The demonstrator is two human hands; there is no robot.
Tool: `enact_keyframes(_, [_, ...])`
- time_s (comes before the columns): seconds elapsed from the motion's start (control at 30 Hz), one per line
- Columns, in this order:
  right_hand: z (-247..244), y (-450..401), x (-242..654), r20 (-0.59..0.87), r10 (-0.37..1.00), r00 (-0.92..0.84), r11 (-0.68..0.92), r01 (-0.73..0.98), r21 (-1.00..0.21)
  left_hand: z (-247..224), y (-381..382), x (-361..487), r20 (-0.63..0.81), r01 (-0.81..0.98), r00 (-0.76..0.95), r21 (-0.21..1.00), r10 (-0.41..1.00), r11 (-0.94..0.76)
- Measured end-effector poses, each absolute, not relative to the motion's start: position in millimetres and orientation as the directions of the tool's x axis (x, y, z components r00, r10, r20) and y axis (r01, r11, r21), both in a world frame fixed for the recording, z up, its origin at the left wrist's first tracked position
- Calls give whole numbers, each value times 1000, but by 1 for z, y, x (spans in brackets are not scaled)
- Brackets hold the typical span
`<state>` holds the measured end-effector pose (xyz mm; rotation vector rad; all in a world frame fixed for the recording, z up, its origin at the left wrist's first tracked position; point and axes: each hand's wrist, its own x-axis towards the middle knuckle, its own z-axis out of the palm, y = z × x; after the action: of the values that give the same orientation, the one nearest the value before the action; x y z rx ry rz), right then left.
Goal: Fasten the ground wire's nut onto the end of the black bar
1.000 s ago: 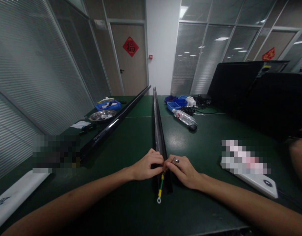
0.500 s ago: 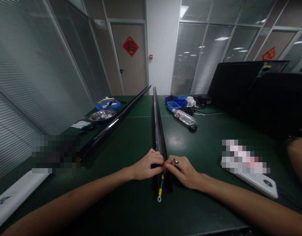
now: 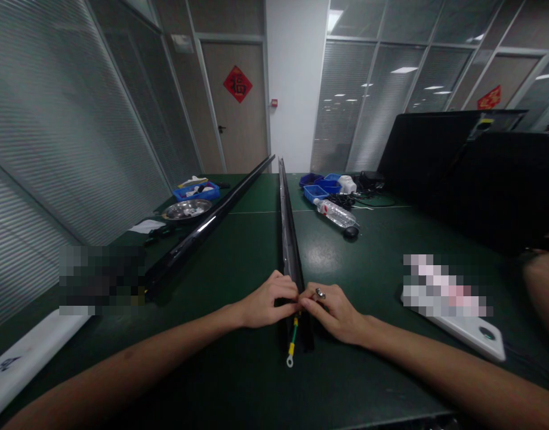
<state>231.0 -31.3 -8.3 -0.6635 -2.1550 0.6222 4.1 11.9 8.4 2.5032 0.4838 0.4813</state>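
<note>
A long black channel-shaped profile (image 3: 287, 239) lies lengthwise on the green table, its near end under my hands. My left hand (image 3: 271, 300) rests over its left edge, thumb and fingers pinched together. From the right, my right hand (image 3: 329, 307), with a ring on one finger, meets it fingertip to fingertip. What the fingertips hold is too small and covered to make out. Just below them a short green-and-yellow wire (image 3: 294, 339) with a ring terminal extends toward me over the profile's near end.
A second black profile (image 3: 203, 230) lies to the left. Farther back are a metal dish (image 3: 186, 209), blue trays (image 3: 315, 192) and a plastic bottle (image 3: 337, 215). A white device (image 3: 475, 333) lies right, near another person's arm (image 3: 543, 286); monitors stand behind.
</note>
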Motion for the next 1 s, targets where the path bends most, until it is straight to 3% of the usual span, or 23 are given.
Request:
enact_keyframes(0.37, [-4, -29, 231, 545, 639, -544, 732, 211, -648, 7, 10, 4, 276, 256, 851, 525, 446, -812])
enact_keyframes(0.7, [-6, -33, 231, 545, 617, -568, 765, 268, -586, 12, 12, 5, 224, 250, 870, 566, 438, -786])
enact_keyframes(1.0, [-3, -30, 230, 522, 642, -561, 725, 224, -651, 6, 11, 3, 275, 243, 860, 520, 430, -819])
